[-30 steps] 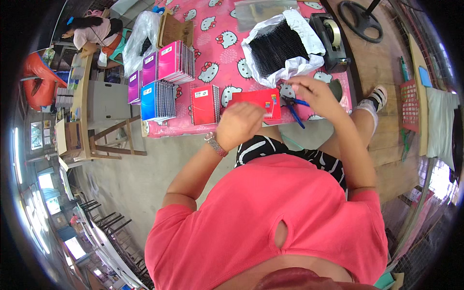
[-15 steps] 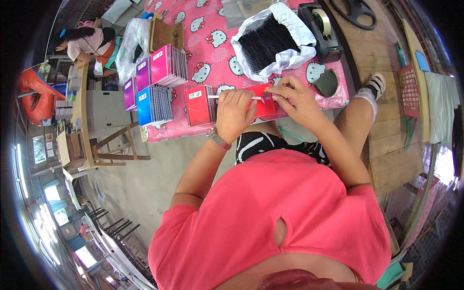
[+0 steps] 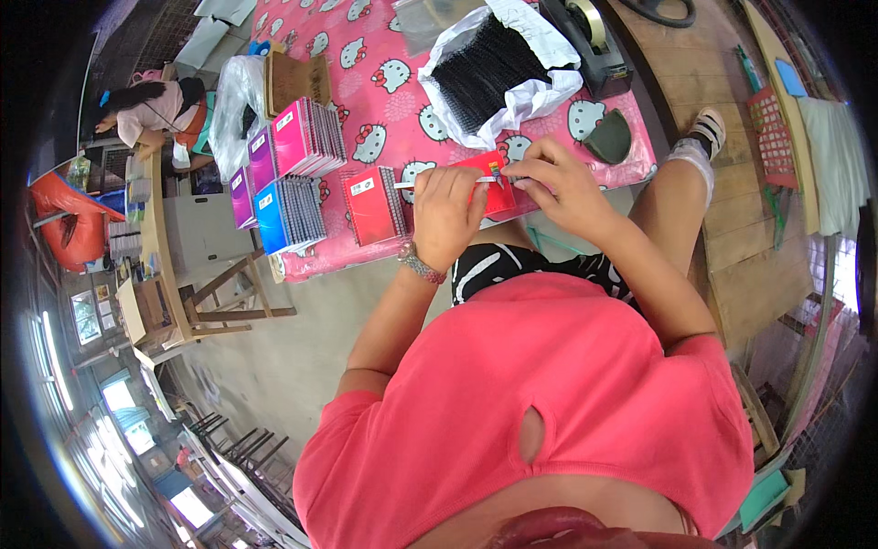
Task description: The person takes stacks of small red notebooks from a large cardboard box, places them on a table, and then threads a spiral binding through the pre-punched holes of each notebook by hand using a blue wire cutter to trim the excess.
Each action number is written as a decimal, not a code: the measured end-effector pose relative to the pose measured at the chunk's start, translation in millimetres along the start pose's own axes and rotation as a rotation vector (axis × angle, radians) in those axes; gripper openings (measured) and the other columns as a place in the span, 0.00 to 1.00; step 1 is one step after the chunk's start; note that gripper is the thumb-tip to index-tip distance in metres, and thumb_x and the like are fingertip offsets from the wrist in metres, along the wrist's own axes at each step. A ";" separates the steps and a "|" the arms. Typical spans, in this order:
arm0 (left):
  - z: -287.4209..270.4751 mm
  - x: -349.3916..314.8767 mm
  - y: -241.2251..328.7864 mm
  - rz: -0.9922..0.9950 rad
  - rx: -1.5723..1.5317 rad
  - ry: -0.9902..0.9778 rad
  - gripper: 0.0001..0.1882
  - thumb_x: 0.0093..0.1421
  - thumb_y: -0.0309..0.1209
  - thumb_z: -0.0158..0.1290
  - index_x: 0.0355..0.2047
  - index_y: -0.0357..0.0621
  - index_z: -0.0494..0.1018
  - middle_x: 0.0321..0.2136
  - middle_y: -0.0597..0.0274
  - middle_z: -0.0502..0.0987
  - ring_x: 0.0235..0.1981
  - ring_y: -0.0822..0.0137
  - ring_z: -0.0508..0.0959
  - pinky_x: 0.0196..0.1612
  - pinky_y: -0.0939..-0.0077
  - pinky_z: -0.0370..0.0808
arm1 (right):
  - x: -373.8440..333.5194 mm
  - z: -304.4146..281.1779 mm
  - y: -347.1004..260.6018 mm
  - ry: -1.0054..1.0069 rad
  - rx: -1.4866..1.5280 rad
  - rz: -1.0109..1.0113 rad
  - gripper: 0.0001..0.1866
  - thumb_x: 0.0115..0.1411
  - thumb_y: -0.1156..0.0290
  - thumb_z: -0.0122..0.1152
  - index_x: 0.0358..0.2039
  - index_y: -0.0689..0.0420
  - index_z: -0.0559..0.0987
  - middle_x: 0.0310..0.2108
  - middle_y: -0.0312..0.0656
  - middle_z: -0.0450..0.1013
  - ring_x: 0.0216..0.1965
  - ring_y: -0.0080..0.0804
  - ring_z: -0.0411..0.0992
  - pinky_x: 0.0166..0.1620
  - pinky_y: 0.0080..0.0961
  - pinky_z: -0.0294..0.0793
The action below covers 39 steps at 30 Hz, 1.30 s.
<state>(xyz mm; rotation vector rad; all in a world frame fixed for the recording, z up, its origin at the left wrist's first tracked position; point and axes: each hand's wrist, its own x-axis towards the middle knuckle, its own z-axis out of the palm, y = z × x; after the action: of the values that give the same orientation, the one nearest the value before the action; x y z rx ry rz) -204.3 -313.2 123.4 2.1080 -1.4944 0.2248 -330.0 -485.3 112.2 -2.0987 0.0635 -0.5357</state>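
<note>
The red stack [image 3: 370, 210], of spiral notebooks, lies near the front edge of the worktop [image 3: 398, 102], which has a pink cover w/ cat faces. To the R of the red stack, a bit apart from it, is the red pad [image 3: 500, 199], partly hidden by the hands. The L hand [image 3: 444, 203] is btwn the red stack and most of the red pad; its fingers are clamped on a thin white strip [image 3: 404, 185], one end of which points to the red stack. The R hand [image 3: 560, 188] is further R of the red stack, at the other end of the strip. Its thumb and index finger are together at the tips, but what is btwn them is too small to tell.

Just L of the red stack stands the blue stack [image 3: 288, 218]. Beyond it and to the L are the pink stack [image 3: 306, 139], two purple stacks [image 3: 262, 156], a brown box [image 3: 297, 87] and a clear bag [image 3: 236, 119]. Beyond the red stack to the R are black coils [image 3: 494, 69] in white wrap [image 3: 553, 93], then a tape dispenser [image 3: 608, 73] w/ its roll. A dark green thing [image 3: 610, 139] lies also to the R, nearer than the dispenser. A co-worker [image 3: 160, 114] is far L of the red stack.
</note>
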 end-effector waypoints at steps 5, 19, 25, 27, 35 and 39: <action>2.2 -0.7 0.5 0.013 -0.004 0.017 0.12 0.54 0.29 0.58 0.40 0.45 0.73 0.35 0.60 0.77 0.38 0.59 0.75 0.48 0.62 0.65 | 2.2 -3.5 -3.4 -0.132 0.112 0.117 0.12 0.60 0.73 0.58 0.45 0.57 0.77 0.36 0.47 0.71 0.37 0.45 0.73 0.39 0.36 0.72; -0.5 -8.6 -3.9 0.058 0.028 -0.082 0.14 0.53 0.34 0.60 0.39 0.46 0.73 0.36 0.62 0.76 0.40 0.59 0.75 0.51 0.60 0.64 | 18.0 -20.4 -12.5 -0.192 0.054 0.436 0.20 0.60 0.66 0.58 0.52 0.54 0.69 0.44 0.51 0.73 0.43 0.51 0.74 0.44 0.43 0.74; -4.7 -6.2 1.5 0.025 0.108 -0.095 0.14 0.54 0.39 0.60 0.38 0.48 0.74 0.42 0.63 0.75 0.48 0.57 0.71 0.57 0.45 0.58 | -19.0 -74.8 106.2 -0.064 -0.705 0.190 0.18 0.53 0.63 0.67 0.41 0.57 0.76 0.41 0.47 0.75 0.55 0.54 0.66 0.54 0.45 0.69; -4.4 -9.4 3.9 -0.042 0.272 -0.041 0.15 0.53 0.40 0.61 0.38 0.49 0.74 0.43 0.63 0.73 0.51 0.56 0.69 0.58 0.39 0.55 | -11.5 -74.8 94.7 -0.162 -0.713 0.202 0.17 0.51 0.63 0.67 0.39 0.58 0.78 0.39 0.45 0.77 0.53 0.49 0.68 0.52 0.42 0.70; 6.7 -19.6 0.0 -0.109 0.044 -0.050 0.20 0.46 0.43 0.66 0.37 0.52 0.74 0.40 0.65 0.72 0.48 0.56 0.68 0.50 0.51 0.58 | 38.0 -35.3 15.8 -0.641 0.571 0.259 0.16 0.52 0.70 0.63 0.42 0.62 0.81 0.36 0.37 0.78 0.36 0.24 0.74 0.44 0.23 0.72; 7.3 -20.1 -2.1 -0.119 0.029 -0.008 0.20 0.44 0.43 0.67 0.35 0.53 0.75 0.39 0.65 0.72 0.47 0.57 0.68 0.48 0.55 0.58 | 45.7 -39.4 16.1 -0.598 0.202 0.287 0.17 0.51 0.73 0.65 0.43 0.64 0.80 0.45 0.44 0.78 0.45 0.28 0.74 0.51 0.28 0.72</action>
<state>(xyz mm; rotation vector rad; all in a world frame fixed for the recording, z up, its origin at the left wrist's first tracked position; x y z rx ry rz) -211.0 -299.9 107.9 2.2146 -1.3725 0.1951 -301.8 -536.9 133.5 -1.9273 -0.0329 0.2563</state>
